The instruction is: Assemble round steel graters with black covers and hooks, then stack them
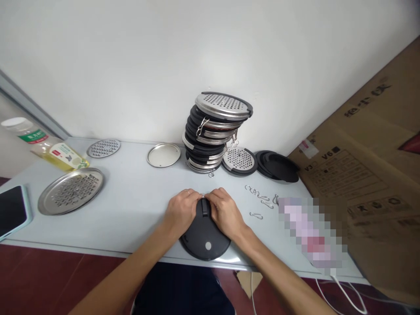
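A round black plastic grater holder (213, 236) lies at the table's front edge, with a clip-like tab and a pale round spot on its upper face. My left hand (182, 210) is closed at its far edge, left of the tab. From the other side, my right hand (226, 214) grips the same edge, fingertips nearly meeting those of the left. A small bit of metal shows between the fingertips; its shape is mostly hidden. To the right lie several loose metal snap hooks and rings (256, 215).
Behind my hands stands a leaning stack of round graters (210, 135). Around it are a metal lid (164, 155), another grater (240, 159) and black holders (280, 167). Grater plates (72, 190), a bottle (49, 146) and a phone (13, 210) lie left; a cardboard box (370, 175) stands right.
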The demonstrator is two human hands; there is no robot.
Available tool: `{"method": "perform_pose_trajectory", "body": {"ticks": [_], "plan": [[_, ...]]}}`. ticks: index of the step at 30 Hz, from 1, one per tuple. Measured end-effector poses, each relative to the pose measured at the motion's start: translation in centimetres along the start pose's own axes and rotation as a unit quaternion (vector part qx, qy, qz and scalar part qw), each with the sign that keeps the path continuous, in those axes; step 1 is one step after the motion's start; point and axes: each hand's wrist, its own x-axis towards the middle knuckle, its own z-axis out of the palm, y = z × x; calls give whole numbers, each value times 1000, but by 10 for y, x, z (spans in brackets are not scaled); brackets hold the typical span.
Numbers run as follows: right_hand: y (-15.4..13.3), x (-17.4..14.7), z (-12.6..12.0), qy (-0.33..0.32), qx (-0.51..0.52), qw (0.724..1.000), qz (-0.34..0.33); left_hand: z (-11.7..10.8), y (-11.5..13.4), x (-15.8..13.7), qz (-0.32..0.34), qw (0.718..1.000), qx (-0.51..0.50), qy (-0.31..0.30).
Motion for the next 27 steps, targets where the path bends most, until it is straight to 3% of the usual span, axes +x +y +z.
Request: {"method": "perform_pose_trajectory", "body": {"ticks": [6, 27], "plan": [[1, 1, -2, -33, -23, 999, -19, 1, -4, 2, 42, 998, 51, -5], [1, -5, 2, -16, -40, 999, 7, 5, -7, 7, 102, 988, 94, -70]]}}
